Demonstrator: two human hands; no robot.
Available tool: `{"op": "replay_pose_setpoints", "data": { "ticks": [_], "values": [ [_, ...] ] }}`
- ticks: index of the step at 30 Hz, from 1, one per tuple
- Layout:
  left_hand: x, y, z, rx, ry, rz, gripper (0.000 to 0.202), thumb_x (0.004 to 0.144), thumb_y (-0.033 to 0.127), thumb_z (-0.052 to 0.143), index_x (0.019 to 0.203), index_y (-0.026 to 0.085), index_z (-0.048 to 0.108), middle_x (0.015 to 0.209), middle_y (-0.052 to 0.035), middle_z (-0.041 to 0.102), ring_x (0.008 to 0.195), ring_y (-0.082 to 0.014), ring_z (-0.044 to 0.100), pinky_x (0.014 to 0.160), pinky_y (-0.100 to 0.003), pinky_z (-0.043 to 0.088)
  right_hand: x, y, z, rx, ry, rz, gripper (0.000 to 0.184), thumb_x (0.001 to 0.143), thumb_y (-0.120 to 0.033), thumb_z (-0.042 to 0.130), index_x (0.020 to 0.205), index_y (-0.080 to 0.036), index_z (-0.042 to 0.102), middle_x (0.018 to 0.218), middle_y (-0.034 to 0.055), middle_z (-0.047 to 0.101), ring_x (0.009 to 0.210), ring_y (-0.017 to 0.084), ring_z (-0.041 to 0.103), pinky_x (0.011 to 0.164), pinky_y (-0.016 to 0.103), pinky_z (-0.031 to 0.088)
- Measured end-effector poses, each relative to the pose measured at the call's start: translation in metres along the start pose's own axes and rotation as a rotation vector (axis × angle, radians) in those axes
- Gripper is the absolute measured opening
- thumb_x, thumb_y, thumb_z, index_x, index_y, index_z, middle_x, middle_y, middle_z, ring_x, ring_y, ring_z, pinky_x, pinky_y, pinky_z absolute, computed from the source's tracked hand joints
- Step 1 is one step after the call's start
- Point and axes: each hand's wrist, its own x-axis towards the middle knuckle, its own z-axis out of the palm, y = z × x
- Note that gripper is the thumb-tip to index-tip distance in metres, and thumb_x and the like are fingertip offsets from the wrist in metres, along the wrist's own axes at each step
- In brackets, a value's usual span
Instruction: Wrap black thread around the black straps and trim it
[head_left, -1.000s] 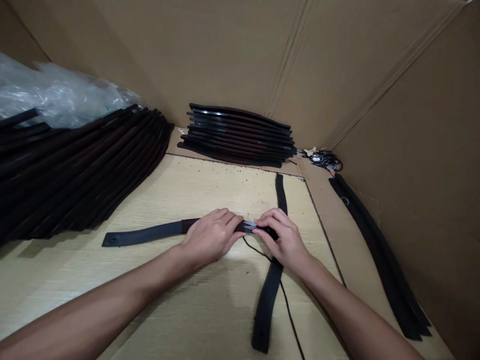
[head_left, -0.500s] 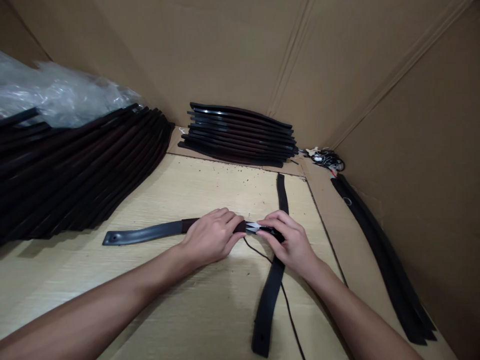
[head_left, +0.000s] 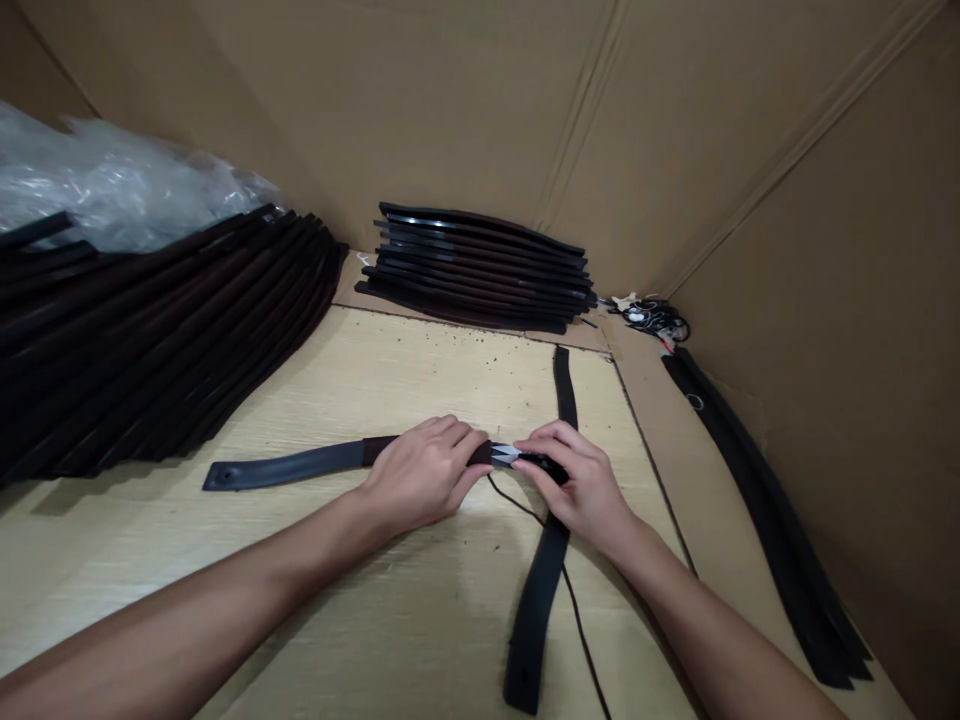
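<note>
At the centre of the frame, the fingers of the right hand (head_left: 583,478) pinch a small pair of dark-handled snips (head_left: 505,453), whose pale, pointed blades stand slightly parted and aim toward the left of the frame. Just beside the tips, the fingers of the left hand (head_left: 431,468) lie close together over a dark strap (head_left: 296,468), pressing it to the surface (head_left: 405,620); the thumb is near the blade points. The strap runs out to the left of centre, with a brown wrapped section under the palm.

For clean work here, the blades are best held low and flat along the strap, closing only at their tips so the covering is not nicked, with the left thumb tucked back from the points. Whether the blades have a thread between them is too small to tell.

A thin cord (head_left: 576,605) trails from near the left thumb to the lower edge, passing a second strap (head_left: 536,610) beneath the right hand; it should lie well clear of the cut. Farther out are a strap pile (head_left: 165,340) at left, a stack (head_left: 480,268) at upper centre and long strips (head_left: 750,500) at right.
</note>
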Motion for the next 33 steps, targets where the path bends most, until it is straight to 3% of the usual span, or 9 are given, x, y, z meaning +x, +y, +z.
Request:
{"op": "replay_pose_setpoints", "data": {
  "ticks": [18, 26, 33],
  "values": [
    [0.0004, 0.0005, -0.0019, 0.005, 0.011, 0.009, 0.027, 0.091, 0.034, 0.051, 0.101, 0.011, 0.062, 0.090, -0.0102, 0.070, 0.083, -0.0245, 0.063, 0.075, -0.039, 0.054, 0.0001, 0.0003, 0.0012, -0.004, 0.028, 0.004, 0.014, 0.088, -0.018, 0.061, 0.100, -0.018, 0.068, 0.089, 0.0077, 0.063, 0.082, 0.019, 0.063, 0.072, 0.032, 0.056],
    [0.0010, 0.0009, 0.0015, 0.033, 0.079, 0.061, 0.028, 0.094, 0.034, 0.047, 0.102, 0.012, 0.061, 0.091, -0.0094, 0.071, 0.081, -0.0230, 0.063, 0.074, -0.037, 0.053, 0.0004, -0.0018, 0.0051, -0.017, 0.068, 0.027, 0.013, 0.087, -0.018, 0.062, 0.097, -0.018, 0.069, 0.088, 0.0080, 0.063, 0.081, 0.019, 0.063, 0.072, 0.033, 0.056],
    [0.0003, 0.0012, 0.0030, 0.033, 0.074, 0.058, 0.028, 0.093, 0.034, 0.048, 0.101, 0.011, 0.061, 0.089, -0.0101, 0.070, 0.081, -0.0233, 0.063, 0.074, -0.037, 0.053, 0.0050, 0.0010, 0.0012, 0.068, -0.021, 0.024, 0.010, 0.087, -0.019, 0.062, 0.094, -0.017, 0.069, 0.086, 0.0074, 0.062, 0.080, 0.019, 0.064, 0.070, 0.032, 0.055]
  ]
}}
